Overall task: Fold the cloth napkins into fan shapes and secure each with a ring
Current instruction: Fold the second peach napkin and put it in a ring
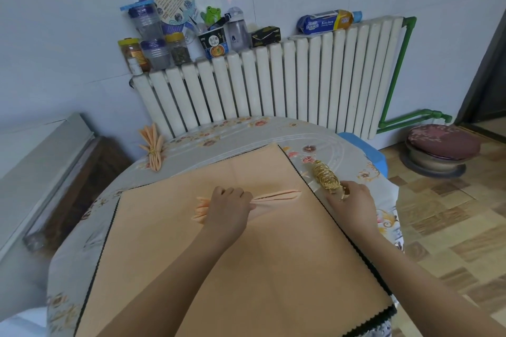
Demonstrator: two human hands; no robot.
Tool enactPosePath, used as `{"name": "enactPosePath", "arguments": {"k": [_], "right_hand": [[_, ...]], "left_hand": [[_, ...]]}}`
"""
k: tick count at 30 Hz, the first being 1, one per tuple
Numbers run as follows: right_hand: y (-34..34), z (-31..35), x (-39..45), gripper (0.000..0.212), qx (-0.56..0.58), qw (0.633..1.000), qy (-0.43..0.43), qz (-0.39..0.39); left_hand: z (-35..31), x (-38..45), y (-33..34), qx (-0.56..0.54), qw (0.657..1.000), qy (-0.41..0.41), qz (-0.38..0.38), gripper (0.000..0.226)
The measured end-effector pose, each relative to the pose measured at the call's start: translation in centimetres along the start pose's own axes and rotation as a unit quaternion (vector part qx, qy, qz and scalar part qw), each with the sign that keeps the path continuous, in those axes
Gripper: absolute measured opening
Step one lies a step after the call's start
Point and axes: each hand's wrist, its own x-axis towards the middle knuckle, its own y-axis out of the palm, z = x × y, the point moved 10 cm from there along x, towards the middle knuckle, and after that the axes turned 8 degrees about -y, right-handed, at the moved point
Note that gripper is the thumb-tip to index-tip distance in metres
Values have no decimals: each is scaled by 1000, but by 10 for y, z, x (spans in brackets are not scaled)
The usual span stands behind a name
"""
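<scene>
A pleated peach napkin (276, 195) lies on a stack of flat peach napkins (246, 249) on the round table. My left hand (228, 206) grips the pleated napkin round its middle; its folds stick out on both sides of the fist. A row of gold rings (323, 174) lies on the tablecloth to the right of the stack. My right hand (351, 200) pinches a gold ring (345, 192) at the near end of that row. A finished fan napkin with a gold ring (153, 149) lies at the table's far left edge.
The table has a grey flowered cloth (219, 134). Behind it stands a white radiator (273, 85) with jars and boxes on top. A blue stool (369, 150) sits to the right, a cushioned stool (440, 145) farther right. A dark bench (82, 189) stands at left.
</scene>
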Motion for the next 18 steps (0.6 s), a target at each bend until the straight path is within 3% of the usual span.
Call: {"name": "enactPosePath", "arguments": {"k": [4,8,11,14,18], "right_hand": [[-6,26,-28,43,81,995,-29,47],[1,58,-61,39,136,979,-72,137],[8,81,-82,37,136,967,-112,185],[20,102,-100,41,89,954,-166,235],[35,130,-126,47,-31,931,-233,279]], "left_hand": [[8,-15,-11,-7,1000,-12,0,24],[13,-35,-33,-26,999,7,-29,5],[15,-53,-44,-33,999,18,-33,23],[11,-69,-58,-43,996,52,-62,16],[12,-91,-68,-68,993,68,-68,25]]}}
